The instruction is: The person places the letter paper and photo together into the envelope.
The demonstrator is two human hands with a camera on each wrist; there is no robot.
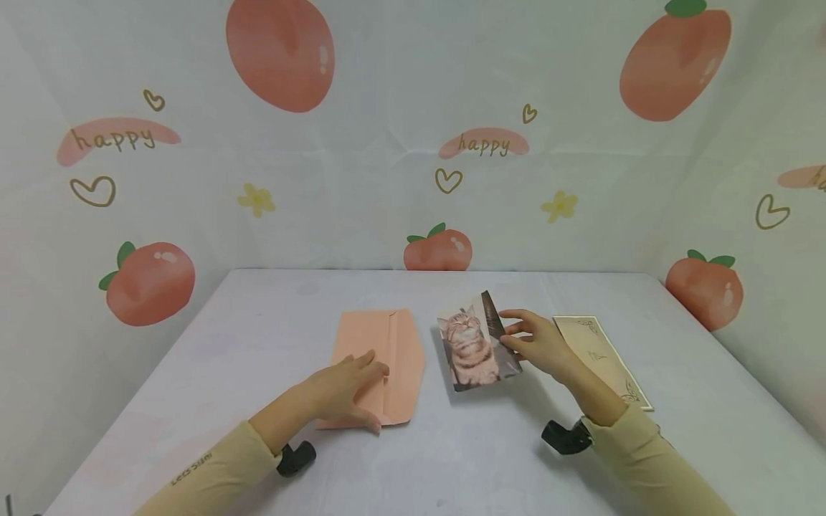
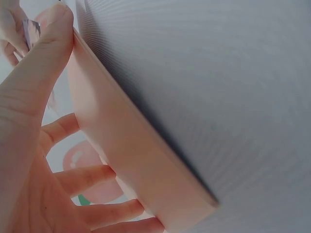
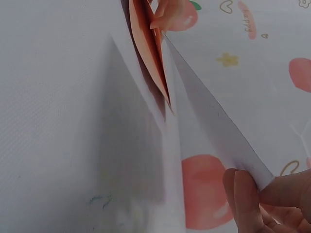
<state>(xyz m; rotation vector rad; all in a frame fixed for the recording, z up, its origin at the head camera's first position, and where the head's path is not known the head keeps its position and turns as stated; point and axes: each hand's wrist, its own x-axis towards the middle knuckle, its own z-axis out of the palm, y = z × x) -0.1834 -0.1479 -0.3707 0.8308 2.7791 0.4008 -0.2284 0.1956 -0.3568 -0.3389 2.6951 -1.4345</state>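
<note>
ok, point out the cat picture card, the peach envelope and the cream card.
cat picture card (image 1: 472, 348): head view, on the printed cat's body.
peach envelope (image 1: 366, 334): head view, upper body panel, left of the flap crease.
cream card (image 1: 597, 355): head view, middle of its face.

From above six o'clock, the head view faced forward and down over the table (image 1: 464, 459); both wrist views (turned sideways) looked from low and close in toward twelve o'clock, sharing the peach envelope (image 1: 374, 333).
</note>
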